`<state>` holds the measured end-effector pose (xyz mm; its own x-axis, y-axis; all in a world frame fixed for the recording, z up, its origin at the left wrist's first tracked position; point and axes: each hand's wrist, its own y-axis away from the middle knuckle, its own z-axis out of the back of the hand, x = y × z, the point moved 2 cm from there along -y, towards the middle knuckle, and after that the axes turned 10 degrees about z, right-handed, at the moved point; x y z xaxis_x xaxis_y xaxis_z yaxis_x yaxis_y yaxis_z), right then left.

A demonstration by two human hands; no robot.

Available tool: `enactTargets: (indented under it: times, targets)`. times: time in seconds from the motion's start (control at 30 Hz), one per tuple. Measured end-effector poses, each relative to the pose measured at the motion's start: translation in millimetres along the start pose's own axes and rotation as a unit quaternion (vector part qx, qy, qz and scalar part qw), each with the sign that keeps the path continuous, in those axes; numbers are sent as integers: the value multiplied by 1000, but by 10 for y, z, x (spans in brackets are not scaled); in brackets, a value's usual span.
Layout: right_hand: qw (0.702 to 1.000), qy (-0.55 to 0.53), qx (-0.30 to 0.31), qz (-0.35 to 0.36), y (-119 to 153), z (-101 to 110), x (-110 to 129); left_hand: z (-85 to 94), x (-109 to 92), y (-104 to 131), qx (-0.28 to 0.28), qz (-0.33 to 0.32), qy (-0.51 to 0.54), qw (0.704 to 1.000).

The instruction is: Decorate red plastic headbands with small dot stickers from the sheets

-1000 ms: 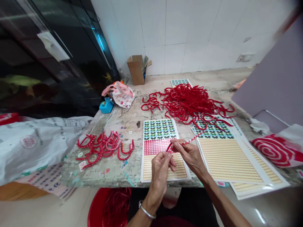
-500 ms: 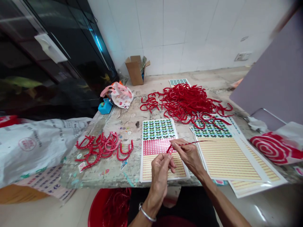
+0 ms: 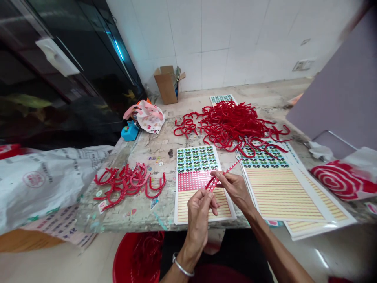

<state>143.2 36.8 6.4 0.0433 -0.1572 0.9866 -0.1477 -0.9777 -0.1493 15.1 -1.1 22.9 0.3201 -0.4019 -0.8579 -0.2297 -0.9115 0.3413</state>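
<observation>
Over a sticker sheet (image 3: pixel 183 198) near the table's front edge, my two hands work close together. My left hand (image 3: pixel 199 206) pinches a short red fuzzy cord (image 3: pixel 209 183) between thumb and fingers. My right hand (image 3: pixel 234 189), just up and to the right, is closed in a pinch on a thin red-and-white patterned sticker strip (image 3: pixel 235 164). One end of the strip sticks out past the right fingers toward the upper right, while the other runs down along the cord to the left fingertips. The fingers partly hide where strip and cord meet.
A heap of red fuzzy cords (image 3: pixel 229 122) lies behind my hands. Curved cords with pale markings (image 3: pixel 126 182) lie at left. More sticker sheets (image 3: pixel 282 196) are stacked at right. A cardboard box (image 3: pixel 165 87), cloth bag (image 3: pixel 149 118) and blue tape dispenser (image 3: pixel 129 131) stand behind. A red tub (image 3: pixel 122 255) sits below.
The thin strip has swung from nearly level to slanting up and right, and its patterned face now shows. My right hand has turned slightly; my left hand stays almost in place.
</observation>
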Motion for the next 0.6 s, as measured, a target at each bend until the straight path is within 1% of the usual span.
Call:
enactTargets:
  times: [0.13,0.23,0.33,0.43,0.53,0.6]
  targets:
    - [998,-50,9,-38,-30,33,-18,63,23,19,16,19,-9,1000]
    - [999,-35,5,-25,-13,60,-12,130,39,27,43,36,-37,998]
    - [1000,12,11,14,30,71,33,152,-15,20,68,46,-86,993]
    - [994,67,35,79,74,53,114,98,-149,-9,94,39,-128,987]
    - [974,145,60,165,117,19,202,16,-267,-53,117,36,-155,980]
    - [962,176,66,199,142,3,239,-18,-286,-71,119,52,-159,979]
